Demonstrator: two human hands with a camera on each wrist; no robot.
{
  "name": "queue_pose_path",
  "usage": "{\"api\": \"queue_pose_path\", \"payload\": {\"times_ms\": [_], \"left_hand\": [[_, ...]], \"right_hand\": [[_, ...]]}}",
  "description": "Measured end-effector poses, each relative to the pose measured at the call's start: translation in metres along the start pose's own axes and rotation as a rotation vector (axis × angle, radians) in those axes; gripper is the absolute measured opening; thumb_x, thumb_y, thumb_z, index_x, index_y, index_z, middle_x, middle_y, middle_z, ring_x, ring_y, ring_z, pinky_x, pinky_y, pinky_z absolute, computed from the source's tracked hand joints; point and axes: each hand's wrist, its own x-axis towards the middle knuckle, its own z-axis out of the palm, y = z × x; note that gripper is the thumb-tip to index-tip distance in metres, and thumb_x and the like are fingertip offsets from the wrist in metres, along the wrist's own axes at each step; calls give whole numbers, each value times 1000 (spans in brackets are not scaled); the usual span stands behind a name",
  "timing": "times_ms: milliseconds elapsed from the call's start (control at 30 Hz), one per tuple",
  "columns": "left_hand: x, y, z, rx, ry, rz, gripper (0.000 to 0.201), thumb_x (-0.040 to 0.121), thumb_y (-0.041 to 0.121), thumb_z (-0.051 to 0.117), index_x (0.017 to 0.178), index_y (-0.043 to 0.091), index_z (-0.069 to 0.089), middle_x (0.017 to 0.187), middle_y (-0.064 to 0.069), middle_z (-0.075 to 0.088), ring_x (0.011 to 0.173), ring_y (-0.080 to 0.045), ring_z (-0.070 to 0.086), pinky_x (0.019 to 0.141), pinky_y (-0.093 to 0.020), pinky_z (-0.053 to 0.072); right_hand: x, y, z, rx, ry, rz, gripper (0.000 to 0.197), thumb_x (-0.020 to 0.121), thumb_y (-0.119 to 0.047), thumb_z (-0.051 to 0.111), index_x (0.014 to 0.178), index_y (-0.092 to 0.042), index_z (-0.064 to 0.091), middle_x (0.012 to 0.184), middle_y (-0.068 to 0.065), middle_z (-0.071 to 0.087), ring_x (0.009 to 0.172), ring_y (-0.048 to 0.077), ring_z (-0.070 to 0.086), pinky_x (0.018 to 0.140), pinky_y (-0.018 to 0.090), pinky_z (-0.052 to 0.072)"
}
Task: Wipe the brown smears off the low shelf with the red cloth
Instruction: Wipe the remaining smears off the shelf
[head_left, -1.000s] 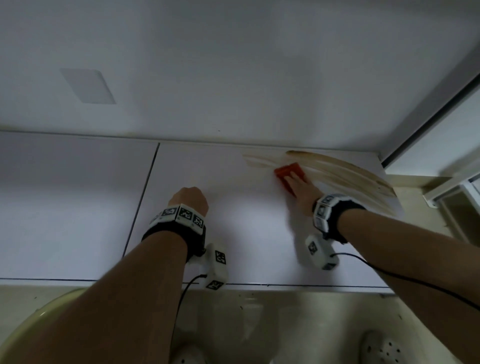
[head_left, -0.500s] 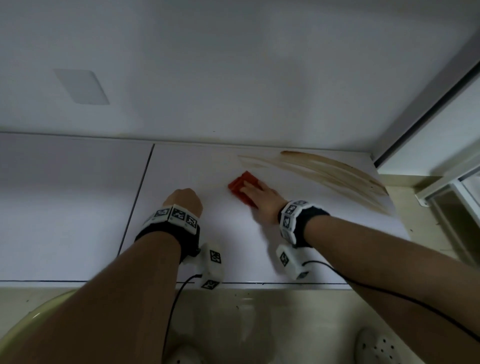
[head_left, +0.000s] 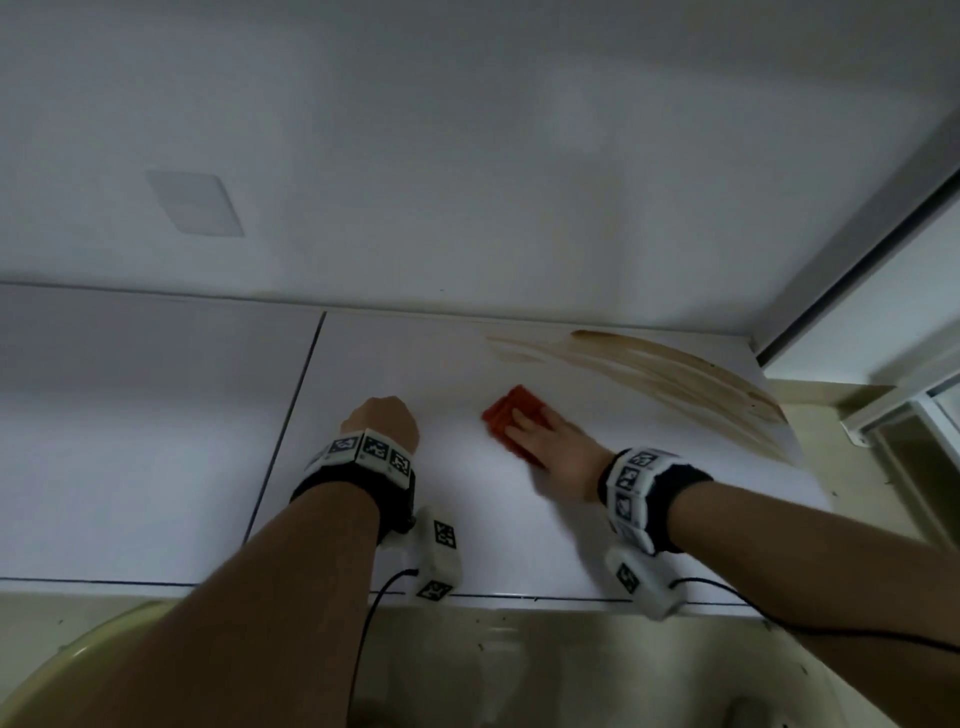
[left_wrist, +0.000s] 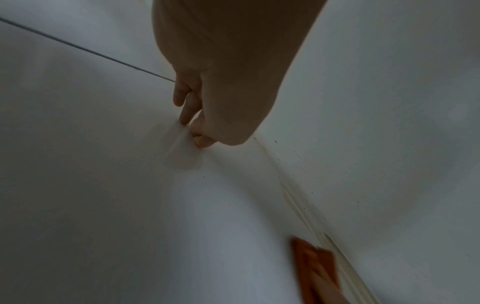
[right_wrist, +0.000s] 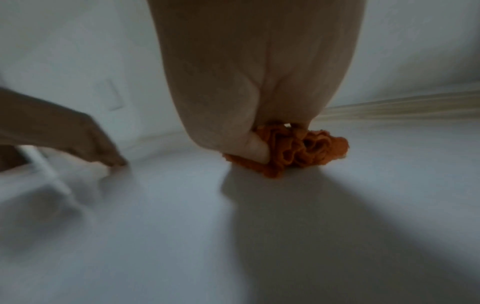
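Observation:
The low white shelf (head_left: 467, 519) carries long brown smears (head_left: 675, 374) at its back right, by the wall. The red cloth (head_left: 506, 415) lies folded on the shelf left of the smears, apart from them. My right hand (head_left: 550, 441) presses on it; in the right wrist view the thumb (right_wrist: 255, 148) pinches the bunched red cloth (right_wrist: 298, 150) under the palm, with the brown smears (right_wrist: 402, 107) behind. My left hand (head_left: 379, 415) is propped on its fingertips (left_wrist: 192, 127) on the shelf, holding nothing. The red cloth (left_wrist: 311, 265) shows blurred in the left wrist view.
A white wall with a blank cover plate (head_left: 195, 202) rises behind the shelf. A dark seam (head_left: 291, 431) splits the shelf left of my left hand. A grey frame (head_left: 857, 208) bounds the right side. A yellow-green basin rim (head_left: 78, 654) sits below the shelf's front edge.
My right hand has slid the red cloth left and toward me, off the brown smears to the middle of the shelf. The left hand has stayed propped in place.

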Motion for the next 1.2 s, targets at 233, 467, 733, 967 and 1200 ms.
{"api": "queue_pose_path", "payload": {"times_ms": [233, 467, 733, 967, 1200], "left_hand": [[3, 13, 4, 11, -24, 73, 37, 94, 12, 42, 129, 4, 52, 139, -16, 47, 121, -30, 53, 98, -33, 43], [-1, 58, 26, -2, 3, 464, 56, 100, 18, 38, 152, 12, 18, 156, -12, 21, 142, -26, 29, 117, -34, 24], [-24, 96, 54, 127, -29, 331, 71, 95, 55, 34, 141, 1, 32, 145, -29, 30, 132, -43, 35, 111, -47, 31], [-17, 95, 53, 225, 5, 414, 48, 97, 20, 43, 138, -2, 35, 145, -21, 32, 136, -38, 29, 114, -45, 24], [25, 74, 38, 128, 83, 282, 45, 89, 18, 42, 127, -6, 43, 133, -28, 43, 124, -42, 43, 105, -46, 34]], "right_hand": [[11, -27, -17, 33, 5, 35, 64, 98, -33, 40, 152, -28, 5, 160, -3, -4, 147, 29, 1, 116, 51, 14], [-53, 22, -15, 86, 31, 206, 61, 101, -35, 33, 152, -27, 2, 160, -4, -10, 148, 25, -4, 118, 47, 7], [-94, 39, -14, -33, -11, 140, 63, 99, -19, 39, 152, -22, 6, 160, -2, -10, 148, 24, -4, 118, 47, 9], [-81, 55, -23, 36, 4, 128, 67, 97, -14, 44, 152, -21, 7, 160, -1, -9, 148, 25, -4, 118, 47, 9], [-64, 74, -30, 87, -63, 173, 68, 97, -15, 47, 152, -19, 8, 160, 2, -8, 148, 25, -5, 118, 46, 9]]}}
